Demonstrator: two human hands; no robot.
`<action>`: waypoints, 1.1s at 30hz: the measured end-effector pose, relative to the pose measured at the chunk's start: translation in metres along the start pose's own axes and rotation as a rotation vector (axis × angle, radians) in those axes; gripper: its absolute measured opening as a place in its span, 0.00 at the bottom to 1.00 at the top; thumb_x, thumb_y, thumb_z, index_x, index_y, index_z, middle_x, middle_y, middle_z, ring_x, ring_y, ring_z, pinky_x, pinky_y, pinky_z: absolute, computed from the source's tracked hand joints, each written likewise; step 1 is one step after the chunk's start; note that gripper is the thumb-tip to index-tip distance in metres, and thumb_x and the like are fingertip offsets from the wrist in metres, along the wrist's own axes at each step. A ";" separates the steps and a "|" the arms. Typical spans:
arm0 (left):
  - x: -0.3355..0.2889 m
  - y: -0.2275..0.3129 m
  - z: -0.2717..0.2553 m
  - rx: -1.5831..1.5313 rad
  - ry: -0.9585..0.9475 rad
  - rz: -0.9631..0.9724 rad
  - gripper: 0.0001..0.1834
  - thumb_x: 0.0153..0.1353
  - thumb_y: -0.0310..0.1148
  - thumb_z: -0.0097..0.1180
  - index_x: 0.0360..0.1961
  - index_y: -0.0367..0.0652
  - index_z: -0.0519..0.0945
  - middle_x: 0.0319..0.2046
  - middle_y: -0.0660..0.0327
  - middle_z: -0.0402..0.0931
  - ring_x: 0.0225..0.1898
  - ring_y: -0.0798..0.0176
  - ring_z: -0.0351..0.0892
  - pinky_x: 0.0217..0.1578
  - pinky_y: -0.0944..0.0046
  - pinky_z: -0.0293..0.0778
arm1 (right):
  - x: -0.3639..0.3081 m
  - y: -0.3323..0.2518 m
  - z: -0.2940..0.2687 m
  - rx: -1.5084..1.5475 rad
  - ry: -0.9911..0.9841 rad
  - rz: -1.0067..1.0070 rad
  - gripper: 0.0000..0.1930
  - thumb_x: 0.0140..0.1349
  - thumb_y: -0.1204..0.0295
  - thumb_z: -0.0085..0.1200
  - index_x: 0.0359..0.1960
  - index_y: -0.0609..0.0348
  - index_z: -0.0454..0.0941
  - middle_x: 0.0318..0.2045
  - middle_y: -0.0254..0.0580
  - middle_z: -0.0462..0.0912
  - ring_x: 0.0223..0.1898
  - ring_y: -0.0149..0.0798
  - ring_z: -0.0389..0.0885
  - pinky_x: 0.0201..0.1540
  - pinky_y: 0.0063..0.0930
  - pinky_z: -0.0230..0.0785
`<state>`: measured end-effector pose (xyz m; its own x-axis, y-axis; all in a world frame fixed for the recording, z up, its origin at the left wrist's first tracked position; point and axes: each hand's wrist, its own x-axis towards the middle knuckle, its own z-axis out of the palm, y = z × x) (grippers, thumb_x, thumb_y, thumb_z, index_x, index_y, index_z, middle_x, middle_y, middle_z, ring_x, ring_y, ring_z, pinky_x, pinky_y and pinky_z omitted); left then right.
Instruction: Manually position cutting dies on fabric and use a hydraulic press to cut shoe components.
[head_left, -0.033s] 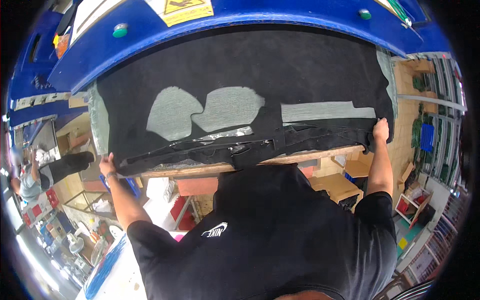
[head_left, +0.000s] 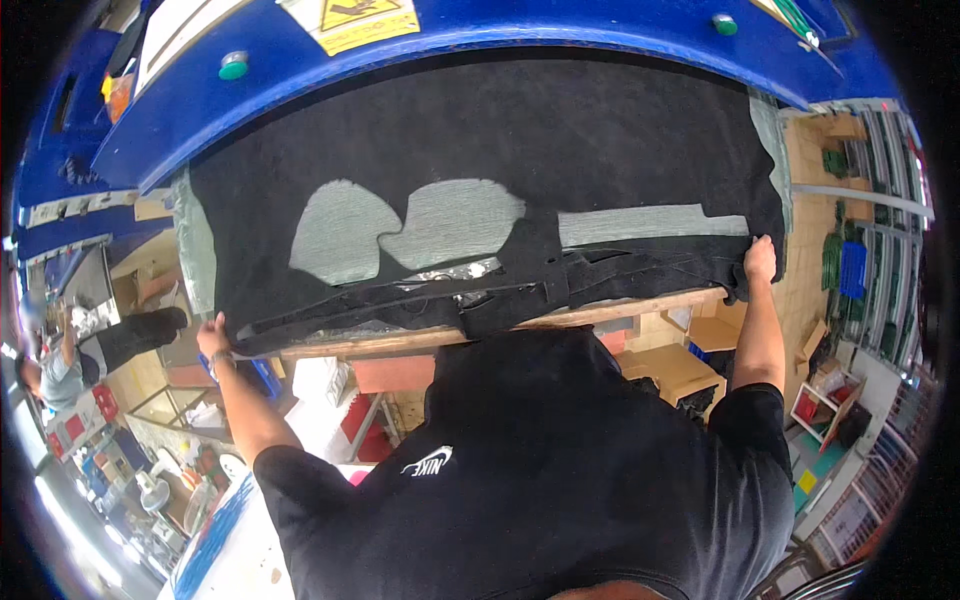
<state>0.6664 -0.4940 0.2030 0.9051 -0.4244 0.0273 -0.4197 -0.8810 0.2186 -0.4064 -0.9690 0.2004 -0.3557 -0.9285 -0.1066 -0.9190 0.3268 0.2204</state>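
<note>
A wide black sheet of leather or heavy cloth, I cannot tell which, lies spread over a pale green cutting bed. Two rounded holes and one long rectangular hole are cut in it, and the bed's pale surface shows through. Thin black strips hang together along its near edge. My left hand is closed on the sheet's near left corner. Over at the right, my right hand grips the near right edge. Fingertips of both hands are partly hidden by the material.
A blue machine beam with green buttons and a yellow warning label spans the far side. A wooden edge borders the bed close to my body. Cardboard boxes stand below. Another person is at far left.
The view has shifted slightly. Both hands keep their hold on the sheet, and the strips along its near edge have moved a little.
</note>
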 end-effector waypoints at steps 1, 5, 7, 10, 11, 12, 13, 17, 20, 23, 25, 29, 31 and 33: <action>-0.001 0.000 0.001 0.029 -0.009 -0.006 0.27 0.54 0.54 0.71 0.27 0.35 0.83 0.25 0.48 0.83 0.29 0.50 0.82 0.38 0.51 0.77 | -0.007 0.007 -0.003 -0.017 -0.018 0.006 0.18 0.75 0.59 0.41 0.50 0.62 0.71 0.49 0.62 0.81 0.52 0.63 0.80 0.52 0.56 0.73; -0.014 -0.007 0.003 0.037 -0.094 -0.120 0.26 0.54 0.52 0.72 0.31 0.35 0.84 0.28 0.50 0.85 0.30 0.52 0.83 0.39 0.54 0.77 | -0.020 0.033 0.004 -0.074 0.023 -0.039 0.16 0.75 0.60 0.41 0.49 0.62 0.71 0.47 0.61 0.81 0.50 0.63 0.80 0.51 0.56 0.74; -0.022 -0.007 0.001 0.054 -0.095 -0.123 0.25 0.53 0.52 0.73 0.31 0.35 0.84 0.28 0.51 0.85 0.31 0.53 0.83 0.39 0.55 0.78 | -0.027 0.041 0.001 -0.076 -0.031 -0.055 0.15 0.74 0.61 0.42 0.48 0.61 0.71 0.46 0.60 0.82 0.50 0.63 0.80 0.51 0.56 0.74; -0.039 -0.004 -0.007 0.079 -0.137 -0.159 0.24 0.54 0.51 0.72 0.37 0.39 0.85 0.31 0.48 0.85 0.36 0.47 0.85 0.41 0.51 0.77 | -0.020 0.045 0.004 0.094 0.052 -0.164 0.18 0.73 0.57 0.47 0.39 0.63 0.74 0.39 0.60 0.82 0.44 0.61 0.82 0.47 0.52 0.74; -0.047 0.007 -0.008 0.081 -0.136 -0.155 0.24 0.54 0.51 0.72 0.37 0.39 0.85 0.31 0.48 0.85 0.36 0.47 0.85 0.41 0.51 0.77 | -0.017 0.051 0.005 0.242 0.079 -0.248 0.20 0.72 0.55 0.49 0.36 0.63 0.75 0.37 0.60 0.82 0.42 0.61 0.82 0.45 0.51 0.74; -0.057 0.019 -0.010 0.244 -0.017 0.011 0.24 0.55 0.50 0.71 0.41 0.40 0.85 0.34 0.47 0.85 0.39 0.44 0.83 0.44 0.48 0.77 | -0.011 0.055 0.008 0.298 0.174 -0.215 0.24 0.70 0.51 0.52 0.32 0.64 0.77 0.33 0.61 0.82 0.37 0.60 0.82 0.43 0.52 0.72; -0.069 0.034 -0.009 0.398 0.093 0.180 0.25 0.55 0.49 0.70 0.45 0.41 0.84 0.37 0.46 0.85 0.43 0.41 0.82 0.46 0.46 0.76 | 0.003 0.075 0.013 0.381 0.139 -0.092 0.27 0.68 0.47 0.53 0.37 0.64 0.79 0.34 0.61 0.83 0.39 0.61 0.83 0.45 0.52 0.73; -0.144 0.170 0.013 0.056 0.108 0.457 0.17 0.64 0.40 0.65 0.44 0.37 0.83 0.41 0.47 0.82 0.43 0.43 0.80 0.46 0.50 0.76 | 0.034 0.150 0.049 0.285 0.139 0.278 0.38 0.62 0.36 0.54 0.50 0.65 0.80 0.45 0.62 0.85 0.50 0.61 0.83 0.54 0.47 0.73; -0.217 0.275 0.013 -0.170 -0.108 0.676 0.11 0.63 0.36 0.65 0.35 0.38 0.83 0.34 0.52 0.81 0.38 0.49 0.79 0.44 0.54 0.73 | 0.035 0.168 0.080 0.423 0.053 0.403 0.43 0.58 0.34 0.55 0.56 0.67 0.79 0.51 0.63 0.83 0.56 0.58 0.80 0.60 0.45 0.70; -0.290 0.344 0.011 -0.210 -0.403 0.802 0.14 0.58 0.40 0.68 0.39 0.43 0.83 0.39 0.55 0.79 0.44 0.47 0.77 0.47 0.50 0.72 | 0.022 0.144 0.098 0.271 0.153 0.340 0.37 0.60 0.39 0.58 0.49 0.66 0.82 0.46 0.64 0.84 0.52 0.63 0.81 0.57 0.48 0.73; -0.335 0.369 0.021 -0.145 -0.609 0.730 0.24 0.53 0.49 0.70 0.46 0.47 0.83 0.48 0.59 0.75 0.54 0.50 0.70 0.54 0.45 0.64 | 0.015 0.155 0.097 0.297 0.183 0.236 0.33 0.61 0.42 0.58 0.48 0.64 0.82 0.44 0.65 0.84 0.50 0.64 0.82 0.55 0.49 0.74; -0.387 0.401 0.027 -0.045 -0.576 0.809 0.32 0.47 0.53 0.74 0.51 0.49 0.82 0.51 0.61 0.72 0.56 0.52 0.67 0.57 0.46 0.57 | -0.007 0.187 0.088 0.243 0.149 0.387 0.30 0.60 0.44 0.61 0.42 0.65 0.82 0.39 0.65 0.84 0.46 0.66 0.82 0.50 0.53 0.74; -0.397 0.407 0.036 -0.088 -0.550 0.781 0.26 0.47 0.43 0.74 0.48 0.51 0.83 0.49 0.63 0.74 0.55 0.53 0.69 0.58 0.45 0.55 | -0.026 0.220 0.091 0.331 0.205 0.351 0.30 0.58 0.45 0.64 0.40 0.65 0.82 0.37 0.64 0.85 0.44 0.65 0.83 0.48 0.52 0.75; -0.398 0.397 0.055 -0.012 -0.584 0.794 0.22 0.44 0.30 0.71 0.44 0.52 0.83 0.45 0.67 0.76 0.54 0.54 0.70 0.58 0.45 0.55 | -0.027 0.239 0.093 0.342 0.193 0.408 0.28 0.57 0.47 0.66 0.41 0.66 0.82 0.36 0.63 0.85 0.42 0.62 0.85 0.47 0.49 0.76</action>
<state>0.1358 -0.6865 0.2253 0.1829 -0.9312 -0.3152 -0.8873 -0.2945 0.3549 -0.6323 -0.8496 0.1662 -0.6856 -0.7200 0.1075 -0.7278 0.6746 -0.1237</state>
